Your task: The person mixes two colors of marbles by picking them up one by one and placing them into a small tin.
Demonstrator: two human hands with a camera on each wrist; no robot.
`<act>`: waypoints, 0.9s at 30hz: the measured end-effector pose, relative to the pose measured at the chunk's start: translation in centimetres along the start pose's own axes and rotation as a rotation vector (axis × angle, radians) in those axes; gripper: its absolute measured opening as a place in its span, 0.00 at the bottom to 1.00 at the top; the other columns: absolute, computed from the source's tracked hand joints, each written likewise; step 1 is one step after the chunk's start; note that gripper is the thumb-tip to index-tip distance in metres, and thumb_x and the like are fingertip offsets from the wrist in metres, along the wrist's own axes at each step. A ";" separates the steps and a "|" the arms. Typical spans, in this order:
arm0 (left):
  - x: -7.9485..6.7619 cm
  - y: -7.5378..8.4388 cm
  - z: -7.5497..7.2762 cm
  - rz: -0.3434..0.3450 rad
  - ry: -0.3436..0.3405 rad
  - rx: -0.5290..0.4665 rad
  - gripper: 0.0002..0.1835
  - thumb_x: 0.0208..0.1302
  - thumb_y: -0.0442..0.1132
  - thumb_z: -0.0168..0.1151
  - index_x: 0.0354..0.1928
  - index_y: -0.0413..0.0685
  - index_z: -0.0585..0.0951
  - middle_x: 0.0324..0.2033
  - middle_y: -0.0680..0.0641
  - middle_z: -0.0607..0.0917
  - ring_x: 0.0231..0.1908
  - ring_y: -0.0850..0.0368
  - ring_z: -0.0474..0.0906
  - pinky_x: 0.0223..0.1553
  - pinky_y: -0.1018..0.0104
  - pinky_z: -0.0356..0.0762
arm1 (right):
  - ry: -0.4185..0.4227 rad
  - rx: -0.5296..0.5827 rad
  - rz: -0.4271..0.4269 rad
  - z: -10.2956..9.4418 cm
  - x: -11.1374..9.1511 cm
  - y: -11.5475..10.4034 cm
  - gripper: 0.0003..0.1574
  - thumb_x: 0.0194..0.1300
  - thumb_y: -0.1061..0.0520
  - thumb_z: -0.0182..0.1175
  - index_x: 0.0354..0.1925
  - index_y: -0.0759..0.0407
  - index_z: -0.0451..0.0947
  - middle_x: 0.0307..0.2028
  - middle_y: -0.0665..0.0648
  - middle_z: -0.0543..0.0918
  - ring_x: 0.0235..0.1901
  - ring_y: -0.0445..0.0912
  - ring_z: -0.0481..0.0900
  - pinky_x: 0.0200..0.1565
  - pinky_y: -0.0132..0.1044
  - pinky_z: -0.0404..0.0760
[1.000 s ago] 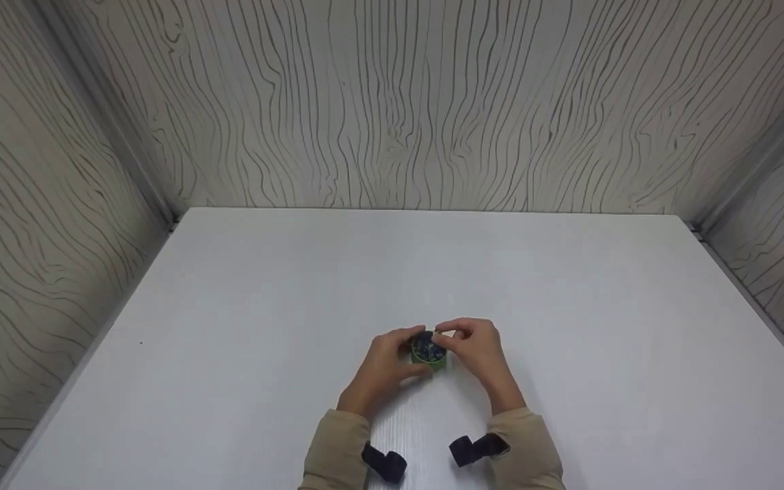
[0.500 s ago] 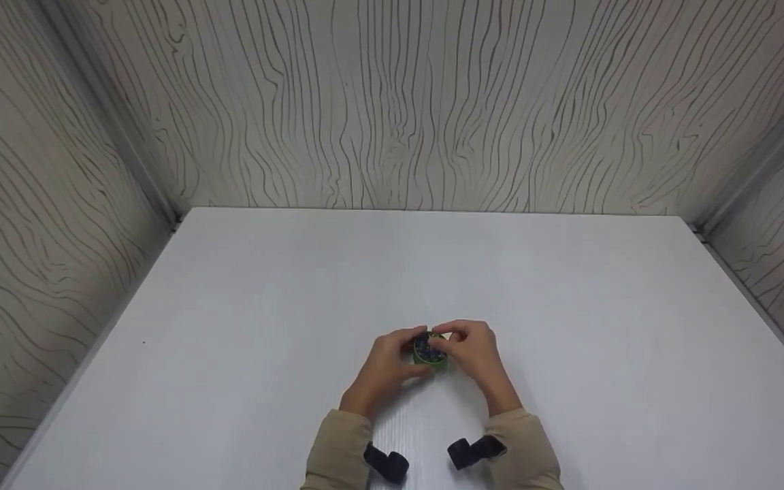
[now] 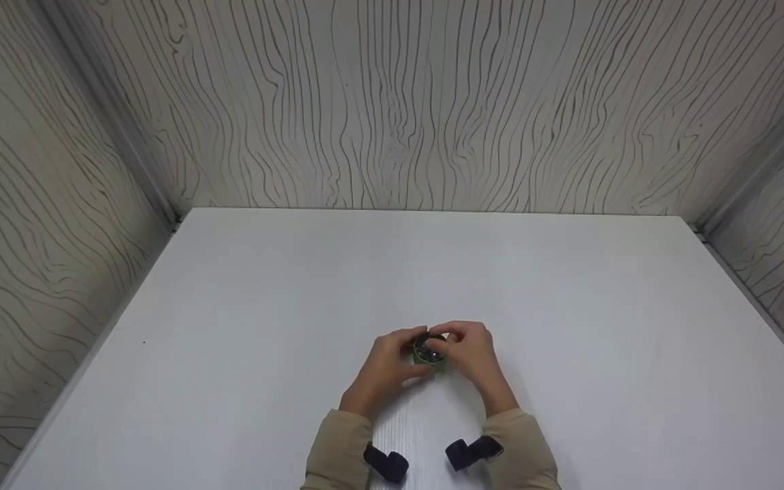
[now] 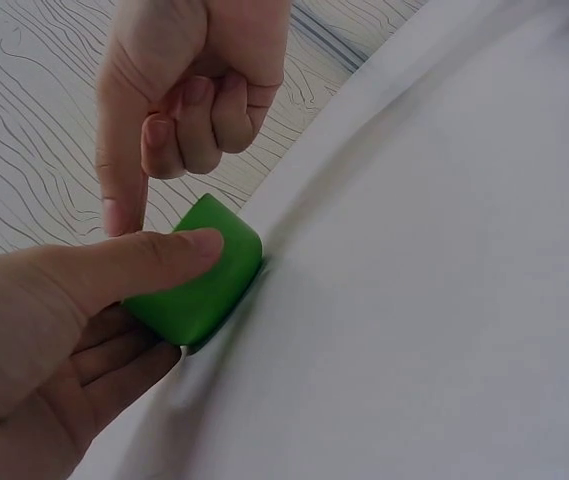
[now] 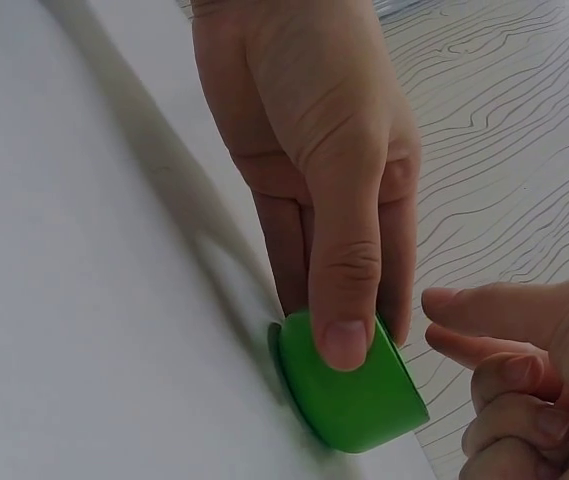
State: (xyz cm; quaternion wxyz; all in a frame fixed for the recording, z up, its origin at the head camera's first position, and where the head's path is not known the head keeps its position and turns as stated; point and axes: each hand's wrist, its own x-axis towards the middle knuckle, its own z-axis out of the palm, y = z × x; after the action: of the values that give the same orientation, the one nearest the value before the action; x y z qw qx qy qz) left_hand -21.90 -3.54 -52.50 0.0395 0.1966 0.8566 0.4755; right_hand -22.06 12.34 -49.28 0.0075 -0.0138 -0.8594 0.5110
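In the head view, my left hand [image 3: 383, 364] holds a small green round object [image 3: 431, 363] near the middle front of the table. Its top is dark and shiny. The left wrist view shows its smooth green side [image 4: 200, 290], with my left thumb laid across it and fingers on the far side. My right hand [image 3: 474, 354] reaches over the dark top with thumb and index finger extended. In the right wrist view its other fingers [image 5: 516, 420] are curled. Whether the right fingertips touch or pinch anything there is unclear. The object's exact kind is not shown.
A white table [image 3: 242, 306] spreads around the hands. Wood-grain patterned walls [image 3: 392, 102] stand behind and at both sides. Black straps with small camera mounts [image 3: 386, 465] sit on both wrists over beige sleeves [image 3: 341, 446].
The right thumb and index finger have shifted slightly to the left across the dark top. My left hand keeps holding the green object in nearly the same place.
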 end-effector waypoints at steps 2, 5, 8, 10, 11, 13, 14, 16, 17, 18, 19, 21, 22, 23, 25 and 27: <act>0.0 0.0 0.0 0.004 0.002 0.004 0.32 0.53 0.33 0.71 0.62 0.37 0.74 0.58 0.38 0.81 0.60 0.45 0.77 0.65 0.55 0.75 | -0.002 -0.002 0.010 0.0 0.0 0.0 0.11 0.51 0.62 0.71 0.36 0.65 0.86 0.16 0.45 0.66 0.20 0.39 0.62 0.22 0.25 0.61; -0.1 0.0 0.0 0.007 0.005 0.002 0.32 0.53 0.32 0.71 0.62 0.37 0.74 0.58 0.38 0.81 0.60 0.45 0.77 0.64 0.55 0.76 | 0.000 -0.005 0.008 0.0 0.0 -0.1 0.11 0.51 0.62 0.71 0.36 0.64 0.87 0.16 0.46 0.66 0.21 0.39 0.63 0.22 0.26 0.62; -0.1 0.0 0.1 0.010 0.002 0.000 0.32 0.53 0.33 0.71 0.62 0.37 0.74 0.58 0.38 0.81 0.60 0.45 0.77 0.64 0.55 0.76 | -0.002 -0.005 0.008 -0.2 -0.1 -0.1 0.11 0.52 0.62 0.71 0.36 0.64 0.87 0.16 0.46 0.66 0.21 0.39 0.63 0.22 0.25 0.62; 0.0 0.1 0.2 0.009 -0.001 -0.001 0.32 0.53 0.33 0.71 0.62 0.38 0.74 0.58 0.38 0.81 0.60 0.45 0.77 0.64 0.55 0.76 | -0.003 -0.003 0.008 -0.4 -0.1 -0.1 0.11 0.52 0.62 0.71 0.36 0.64 0.87 0.15 0.46 0.66 0.20 0.39 0.63 0.21 0.25 0.61; 0.0 0.1 0.2 0.004 -0.001 -0.001 0.32 0.53 0.33 0.71 0.62 0.38 0.74 0.58 0.39 0.81 0.60 0.45 0.77 0.64 0.55 0.76 | -0.003 -0.006 0.007 -0.5 -0.1 -0.1 0.11 0.52 0.62 0.71 0.36 0.64 0.87 0.15 0.45 0.66 0.20 0.39 0.63 0.21 0.25 0.61; 0.0 0.1 0.2 -0.011 -0.002 0.002 0.32 0.53 0.34 0.71 0.62 0.39 0.74 0.59 0.39 0.81 0.61 0.46 0.77 0.65 0.55 0.75 | 0.000 -0.002 0.008 -0.7 -0.1 -0.1 0.10 0.53 0.62 0.70 0.36 0.64 0.86 0.15 0.45 0.66 0.19 0.38 0.62 0.21 0.25 0.61; 0.0 0.1 0.2 -0.013 -0.002 -0.002 0.32 0.53 0.33 0.71 0.62 0.38 0.74 0.59 0.39 0.80 0.60 0.45 0.77 0.65 0.54 0.75 | 0.005 0.007 0.006 -0.8 0.0 -0.1 0.11 0.53 0.61 0.70 0.37 0.65 0.86 0.15 0.45 0.65 0.19 0.38 0.61 0.21 0.25 0.60; 0.0 0.1 0.2 -0.023 -0.002 -0.003 0.33 0.53 0.33 0.71 0.63 0.38 0.73 0.59 0.38 0.80 0.60 0.45 0.77 0.66 0.55 0.74 | 0.017 0.022 0.002 -1.0 0.1 -0.2 0.11 0.53 0.61 0.70 0.37 0.66 0.86 0.14 0.45 0.65 0.18 0.37 0.60 0.20 0.25 0.60; 0.0 0.1 0.1 -0.033 -0.004 -0.009 0.33 0.53 0.33 0.71 0.63 0.38 0.73 0.59 0.38 0.80 0.61 0.46 0.77 0.66 0.55 0.74 | 0.025 0.029 0.004 -1.1 0.2 -0.2 0.11 0.53 0.61 0.70 0.37 0.66 0.86 0.14 0.45 0.65 0.18 0.37 0.60 0.20 0.24 0.59; 0.1 0.1 0.1 -0.039 -0.004 -0.011 0.34 0.53 0.33 0.72 0.63 0.38 0.72 0.60 0.38 0.79 0.61 0.46 0.77 0.66 0.55 0.73 | 0.033 0.036 0.005 -1.2 0.2 -0.2 0.11 0.53 0.61 0.70 0.37 0.66 0.86 0.14 0.45 0.65 0.18 0.37 0.60 0.20 0.24 0.59; 0.1 0.0 0.1 -0.043 -0.004 -0.014 0.35 0.52 0.33 0.72 0.64 0.37 0.72 0.60 0.38 0.79 0.62 0.45 0.76 0.67 0.55 0.73 | 0.039 0.038 0.004 -1.2 0.3 -0.2 0.12 0.53 0.61 0.70 0.37 0.66 0.86 0.14 0.45 0.65 0.18 0.37 0.60 0.19 0.24 0.59; 0.1 -0.1 0.1 -0.063 0.000 -0.024 0.37 0.51 0.33 0.73 0.65 0.38 0.70 0.62 0.38 0.77 0.63 0.45 0.74 0.68 0.54 0.71 | 0.048 0.030 0.005 -1.4 0.4 -0.2 0.12 0.53 0.61 0.70 0.37 0.66 0.86 0.15 0.45 0.66 0.18 0.37 0.60 0.20 0.24 0.59; 0.1 -0.1 0.0 -0.077 0.006 -0.025 0.39 0.50 0.34 0.73 0.66 0.39 0.69 0.63 0.39 0.76 0.64 0.44 0.73 0.69 0.54 0.70 | 0.053 0.020 0.005 -1.5 0.4 -0.2 0.12 0.54 0.61 0.69 0.37 0.66 0.86 0.15 0.45 0.66 0.19 0.37 0.61 0.20 0.24 0.60; 0.0 -0.2 -0.1 -0.090 0.013 -0.031 0.40 0.50 0.36 0.74 0.67 0.40 0.68 0.64 0.39 0.75 0.65 0.44 0.72 0.69 0.53 0.70 | 0.061 0.006 0.004 -1.6 0.5 -0.2 0.12 0.54 0.60 0.69 0.38 0.65 0.86 0.16 0.46 0.67 0.20 0.37 0.62 0.20 0.25 0.60; 0.0 -0.3 -0.4 -0.106 0.033 -0.042 0.42 0.51 0.39 0.74 0.68 0.42 0.67 0.66 0.39 0.73 0.67 0.43 0.70 0.70 0.51 0.69 | 0.086 -0.035 -0.010 -2.0 0.6 -0.3 0.14 0.56 0.59 0.68 0.40 0.65 0.85 0.18 0.48 0.71 0.21 0.38 0.63 0.21 0.25 0.61; 0.0 -0.3 -0.8 -0.097 0.068 -0.034 0.41 0.54 0.45 0.72 0.68 0.44 0.67 0.67 0.40 0.72 0.68 0.42 0.69 0.70 0.50 0.69 | 0.125 -0.093 -0.040 -2.6 0.8 -0.3 0.15 0.58 0.57 0.67 0.42 0.65 0.84 0.21 0.52 0.75 0.23 0.39 0.66 0.22 0.24 0.63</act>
State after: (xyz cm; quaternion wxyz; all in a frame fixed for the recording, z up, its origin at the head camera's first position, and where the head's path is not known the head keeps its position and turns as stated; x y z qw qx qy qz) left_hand -22.17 -4.28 -52.31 0.0370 0.1378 0.8577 0.4940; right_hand -22.77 14.47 -47.75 0.0708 -0.0291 -0.8801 0.4685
